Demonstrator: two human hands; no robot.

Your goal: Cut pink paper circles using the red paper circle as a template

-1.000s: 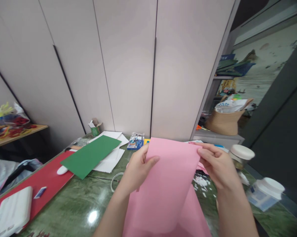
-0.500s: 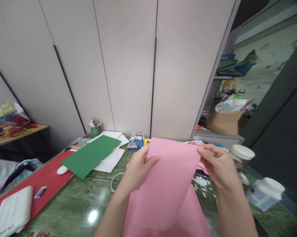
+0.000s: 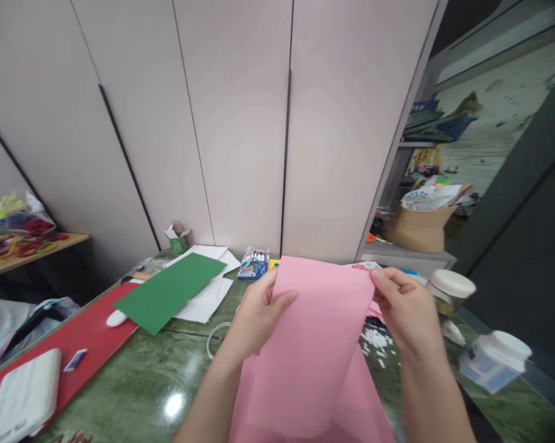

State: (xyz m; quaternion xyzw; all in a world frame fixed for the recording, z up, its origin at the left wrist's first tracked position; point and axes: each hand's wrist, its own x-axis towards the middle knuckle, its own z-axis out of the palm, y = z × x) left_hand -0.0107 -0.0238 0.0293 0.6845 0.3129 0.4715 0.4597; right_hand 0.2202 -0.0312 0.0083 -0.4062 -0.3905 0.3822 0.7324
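Pink paper (image 3: 317, 351) filled the lower center of the frame, raised before the person over more pink paper (image 3: 363, 403) on the green surface (image 3: 134, 387); whether the two were joined could not be told. The left hand (image 3: 259, 317) had its grip closed on the left edge, thumb in front, while the right hand (image 3: 409, 311) pinched the upper right corner between thumb and fingers. The paper bowed along its length, and looked light, smooth and fairly limp, likely to crease under a hard squeeze; its edges and corners seemed the safest places to hold.

White scraps (image 3: 376, 339) lay scattered just beside the right wrist, with a white tub (image 3: 496, 363) at lower right. Farther back, left of center, a green sheet (image 3: 171, 292) overlapped white sheets (image 3: 208, 301), near a blue box of pens (image 3: 254, 264). Pale cupboard doors (image 3: 238, 123) rose behind, and a woven basket (image 3: 418, 229) stood at right.
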